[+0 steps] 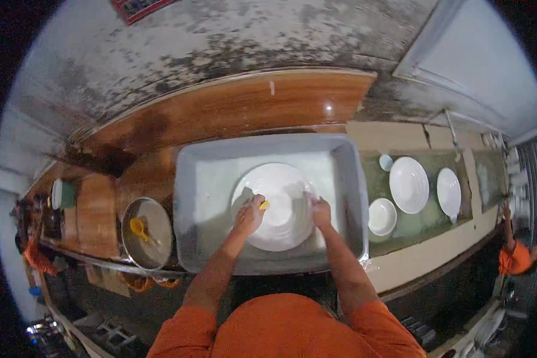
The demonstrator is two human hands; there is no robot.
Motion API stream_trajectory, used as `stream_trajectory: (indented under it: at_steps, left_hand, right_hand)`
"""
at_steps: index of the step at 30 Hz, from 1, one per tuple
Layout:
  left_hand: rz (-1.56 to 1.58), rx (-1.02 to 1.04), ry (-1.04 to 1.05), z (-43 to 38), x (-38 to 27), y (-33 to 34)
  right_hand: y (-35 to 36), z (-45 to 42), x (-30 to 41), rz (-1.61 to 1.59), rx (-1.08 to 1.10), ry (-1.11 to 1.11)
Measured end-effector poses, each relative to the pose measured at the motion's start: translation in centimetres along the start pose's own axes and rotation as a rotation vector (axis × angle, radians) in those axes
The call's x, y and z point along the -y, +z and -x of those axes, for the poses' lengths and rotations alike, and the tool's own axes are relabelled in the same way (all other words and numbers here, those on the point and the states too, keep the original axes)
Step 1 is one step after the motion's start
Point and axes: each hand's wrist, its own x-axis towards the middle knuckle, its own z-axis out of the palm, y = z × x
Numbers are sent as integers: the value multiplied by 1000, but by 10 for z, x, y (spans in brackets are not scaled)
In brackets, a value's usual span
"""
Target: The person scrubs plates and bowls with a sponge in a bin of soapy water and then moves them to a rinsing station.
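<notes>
A large round white dish (281, 210) lies in a grey plastic tub (268, 264) that holds cloudy liquid. My left hand (249, 214) is over the left part of the dish, closed around a small yellow scrubbing pad or sponge (264, 205); most of it is hidden by my fingers. At the dish's right edge, my right hand (321, 212) grips the rim, its fingertips blurred. Ripple-like rings show on the dish around its paler centre.
Left of the tub stands a round metal basin (159, 250) with a yellow scoop (138, 227) in it. To the right, a water-filled sink (411, 232) holds white bowls (409, 184) and a small pale cup (385, 162). People in orange (515, 259) stand at both far ends.
</notes>
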Motion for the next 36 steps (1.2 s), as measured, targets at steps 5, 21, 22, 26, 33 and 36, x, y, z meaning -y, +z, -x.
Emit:
stream_trajectory:
  at_steps: [5,21,22,26,33,36]
  left_hand:
    - [-467,-80,210,4,-9,7]
    - [1188,-104,-86,-43,-69,133]
    - [778,-75,98,-43,-66,131]
    - [-41,-265,259,-92,-45,104]
    - [492,-331,261,-78,-67,141]
    - [358,-499,93,-105,9,101]
  right_hand:
    - [5,-1,12,317,-123,74]
    - [-2,35,10,-65,185,25]
    - [2,29,6,-49,187,7]
    - [8,19,-25,-378,325,10]
    - [-3,29,7,-138,186,167]
    - [6,26,21,-368,289,164]
